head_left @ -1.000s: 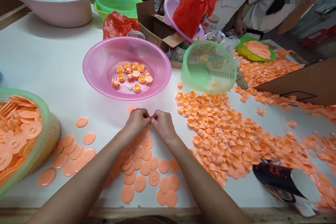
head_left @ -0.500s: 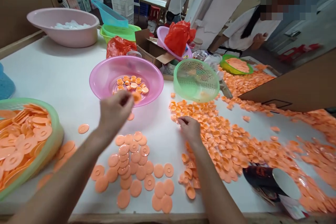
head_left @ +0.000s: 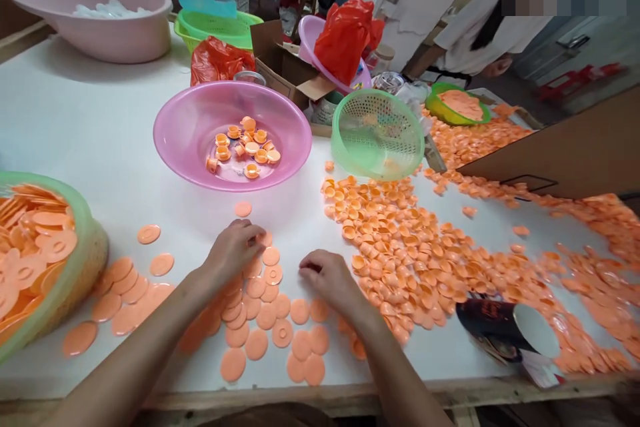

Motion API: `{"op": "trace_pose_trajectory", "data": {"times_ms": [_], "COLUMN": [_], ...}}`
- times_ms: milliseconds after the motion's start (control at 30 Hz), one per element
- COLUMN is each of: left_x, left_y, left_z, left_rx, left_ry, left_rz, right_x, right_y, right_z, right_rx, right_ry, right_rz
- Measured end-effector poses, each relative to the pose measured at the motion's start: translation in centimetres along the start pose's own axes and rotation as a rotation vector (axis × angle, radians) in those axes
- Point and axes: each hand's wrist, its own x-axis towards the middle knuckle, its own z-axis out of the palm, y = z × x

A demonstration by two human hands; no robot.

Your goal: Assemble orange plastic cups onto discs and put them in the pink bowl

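My left hand is low over a cluster of flat orange toy saucers, its fingertips pinched at the edge of one saucer. To its right, my right hand is held just above the table between the saucers and a heap of small orange toy cups. Its thumb and fingers are pressed together, and whatever they hold is hidden. Beyond both hands stands a pink basin, where several cups sit on saucers, some tipped over.
A green basket of saucers is at the left. Behind the cup heap stands a green colander. A dark cup-shaped container lies near the front right. Cardboard borders the right side, and a person is beyond it.
My left hand has come back from the pink basin to the saucers, and an orange piece it held now lies in the basin. My right hand has moved from the cup heap toward the saucers.
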Motion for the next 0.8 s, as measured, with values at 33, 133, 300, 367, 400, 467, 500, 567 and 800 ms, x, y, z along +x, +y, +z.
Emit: {"op": "trace_pose_trajectory", "data": {"times_ms": [33,133,300,367,400,467,500,567,800], "left_x": [0.5,1.2,-1.3,-2.1,-2.2,-2.1,-1.9,-1.5,-0.6], "left_y": [-0.1,0.4,1.4,1.2,1.0,0.8,0.9,1.7,6.3], "left_z": [0.5,0.5,0.7,1.2,1.4,1.7,1.8,2.3,5.8], "left_rx": [0.002,-0.007,0.059,0.13,0.166,0.2,0.197,0.167,0.074], "left_ry": [0.048,0.146,-0.05,-0.023,0.022,0.102,0.12,0.097,-0.075], "left_rz": [-0.008,0.01,0.272,0.292,0.267,0.208,0.196,0.22,0.29], "right_x": [-0.3,-0.6,-0.6,-1.2,-1.6,-2.5,-2.9,-3.3,-2.2], "right_y": [-0.6,-1.9,-0.8,0.7,1.4,2.9,3.6,4.6,3.7], "right_z": [1.1,4.0,3.9,2.1,1.1,-1.2,-2.2,-3.9,-4.3], "right_rx": [0.021,0.02,-0.005,0.015,0.011,-0.066,-0.144,-0.323,-0.357], "right_ry": [0.004,0.042,0.1,0.142,0.185,0.321,0.398,0.495,0.421], "right_rz": [-0.022,-0.059,-0.007,0.011,0.024,0.084,0.137,0.249,0.219]}}
